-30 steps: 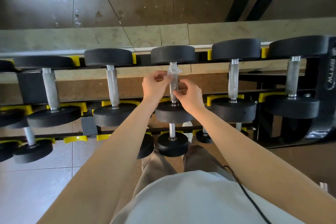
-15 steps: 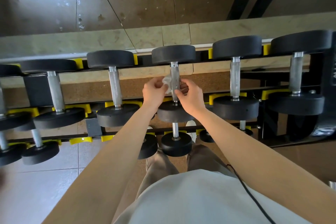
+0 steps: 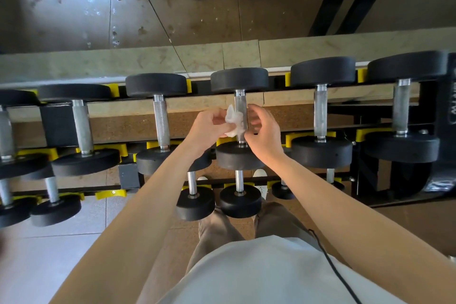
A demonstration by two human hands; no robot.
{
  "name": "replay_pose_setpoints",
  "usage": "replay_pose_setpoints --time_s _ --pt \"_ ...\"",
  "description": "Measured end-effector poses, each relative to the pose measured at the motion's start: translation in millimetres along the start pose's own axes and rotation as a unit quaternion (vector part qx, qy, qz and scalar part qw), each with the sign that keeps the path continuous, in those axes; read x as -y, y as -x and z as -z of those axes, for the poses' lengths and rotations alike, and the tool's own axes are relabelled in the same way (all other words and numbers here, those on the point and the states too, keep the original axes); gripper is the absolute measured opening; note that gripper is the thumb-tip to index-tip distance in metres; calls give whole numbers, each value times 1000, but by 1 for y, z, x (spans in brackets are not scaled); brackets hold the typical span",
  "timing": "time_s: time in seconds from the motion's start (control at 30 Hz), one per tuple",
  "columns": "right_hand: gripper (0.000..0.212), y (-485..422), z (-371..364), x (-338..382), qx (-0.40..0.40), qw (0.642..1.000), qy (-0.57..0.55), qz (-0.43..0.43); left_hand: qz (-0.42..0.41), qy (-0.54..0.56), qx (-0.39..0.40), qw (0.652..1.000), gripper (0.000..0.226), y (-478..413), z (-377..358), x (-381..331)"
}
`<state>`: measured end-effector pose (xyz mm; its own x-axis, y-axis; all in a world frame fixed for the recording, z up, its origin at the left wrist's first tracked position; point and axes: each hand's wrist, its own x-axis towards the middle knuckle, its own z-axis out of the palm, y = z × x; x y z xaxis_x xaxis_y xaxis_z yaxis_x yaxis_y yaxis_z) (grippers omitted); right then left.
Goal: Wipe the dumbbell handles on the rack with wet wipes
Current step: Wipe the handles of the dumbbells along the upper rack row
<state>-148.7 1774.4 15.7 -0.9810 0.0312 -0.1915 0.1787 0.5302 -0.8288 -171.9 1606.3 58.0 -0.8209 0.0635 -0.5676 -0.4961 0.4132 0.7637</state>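
Left hand (image 3: 209, 128) pinches a crumpled wipe (image 3: 233, 122) against the left side of the middle top-tier handle (image 3: 240, 111). Right hand (image 3: 265, 133) is curled at the handle's right side; can't tell if it grips the wipe.

Risks: the bunched wipe may miss the handle's far side, or slip and drop through the rack (image 3: 128, 175).

Count: one wipe; top-tier dumbbells (image 3: 323, 71), five whole, one cropped left.

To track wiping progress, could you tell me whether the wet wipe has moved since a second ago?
Yes: the wet wipe slid along the handle from its far head toward the near head.
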Motion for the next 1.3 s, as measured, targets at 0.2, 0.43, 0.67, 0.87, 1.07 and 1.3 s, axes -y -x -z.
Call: replay_pose_setpoints --time_s 0.2,0.43,0.67,0.87,1.07,1.3 --pt "54 -2 15 20 73 995 -15 60 8 91 58 994 20 4 -3 -6" --pt "19 -23 39 20 53 998 10 -44 39 137 -51 988 28 -10 9 -7" --pt "20 -35 49 17 14 949 -250 -192 52 119 -65 989 22 -19 6 -3" --pt "20 -31 53 37 115 899 -383 -178 -7 5 64 998 29 -12 -4 -14" --pt "17 -38 60 38 3 882 -411 -229 -37 116 20 992 14 -5 2 -24" --pt "21 -26 48 28 -16 937 -258 -236 -23 265 15 964 19 -3 2 -29"
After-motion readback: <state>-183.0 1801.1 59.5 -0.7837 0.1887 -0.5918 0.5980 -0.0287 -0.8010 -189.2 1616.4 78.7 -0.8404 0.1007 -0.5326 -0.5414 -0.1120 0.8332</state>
